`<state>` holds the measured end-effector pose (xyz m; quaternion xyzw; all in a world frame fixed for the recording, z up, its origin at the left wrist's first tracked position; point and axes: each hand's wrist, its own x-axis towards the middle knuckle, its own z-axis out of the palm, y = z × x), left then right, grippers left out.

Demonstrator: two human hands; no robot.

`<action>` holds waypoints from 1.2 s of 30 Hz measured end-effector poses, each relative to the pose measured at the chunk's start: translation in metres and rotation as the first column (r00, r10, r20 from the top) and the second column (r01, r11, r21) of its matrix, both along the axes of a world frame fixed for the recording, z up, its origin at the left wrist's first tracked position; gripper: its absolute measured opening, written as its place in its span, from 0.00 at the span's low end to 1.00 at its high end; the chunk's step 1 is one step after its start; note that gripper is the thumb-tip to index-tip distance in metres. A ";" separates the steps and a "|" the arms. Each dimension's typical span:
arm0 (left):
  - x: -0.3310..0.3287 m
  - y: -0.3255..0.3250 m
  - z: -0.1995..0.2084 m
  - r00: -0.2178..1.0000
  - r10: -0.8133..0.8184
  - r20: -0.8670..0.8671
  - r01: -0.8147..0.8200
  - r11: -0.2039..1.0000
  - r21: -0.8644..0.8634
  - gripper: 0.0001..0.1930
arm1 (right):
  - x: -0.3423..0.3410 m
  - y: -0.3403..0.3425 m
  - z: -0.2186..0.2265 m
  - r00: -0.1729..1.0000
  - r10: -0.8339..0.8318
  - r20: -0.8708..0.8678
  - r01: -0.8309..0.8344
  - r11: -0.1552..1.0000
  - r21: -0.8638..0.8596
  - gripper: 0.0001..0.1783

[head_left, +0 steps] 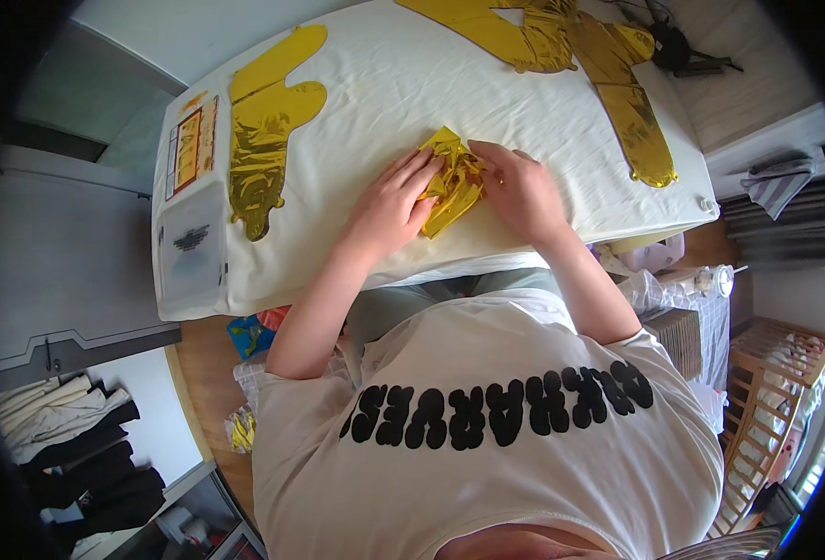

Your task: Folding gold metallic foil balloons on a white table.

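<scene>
A crumpled, partly folded gold foil balloon point(454, 182) lies on the white-covered bed or table point(366, 103) in front of me. My left hand point(392, 203) grips its left side, with fingers laid over the foil and the thumb at the near edge. On the other side, my right hand point(527, 194) has its fingers curled in against the foil's right edge. Another flat gold foil balloon point(265, 117) rests to the left. Toward the far right lie more flat gold foil pieces point(529, 42), one long piece point(629, 117) reaching toward me.
At the left edge are a printed sheet point(191, 149) and a clear plastic pouch point(194, 252). A black object with thin arms point(678, 47) sits far right. Lower right stand a cardboard stack point(676, 343) and a wooden crib point(758, 411); clothes point(86, 457) hang lower left.
</scene>
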<state>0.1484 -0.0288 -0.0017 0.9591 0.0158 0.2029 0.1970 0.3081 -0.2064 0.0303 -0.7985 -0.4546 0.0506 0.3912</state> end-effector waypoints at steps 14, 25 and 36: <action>0.030 0.015 0.037 0.979 0.012 -0.203 0.016 0.991 0.135 0.19 | 0.011 0.000 -0.010 0.971 0.181 0.155 -0.192 0.979 0.064 0.21; 0.046 0.027 -0.007 0.982 -0.188 -0.009 0.188 0.975 0.119 0.26 | 0.016 -0.003 -0.007 0.968 0.056 -0.246 -0.030 0.994 0.107 0.20; 0.043 0.023 0.004 0.979 -0.185 -0.084 0.190 0.980 0.057 0.22 | 0.013 -0.004 -0.014 0.907 0.153 0.393 -0.177 0.984 0.026 0.16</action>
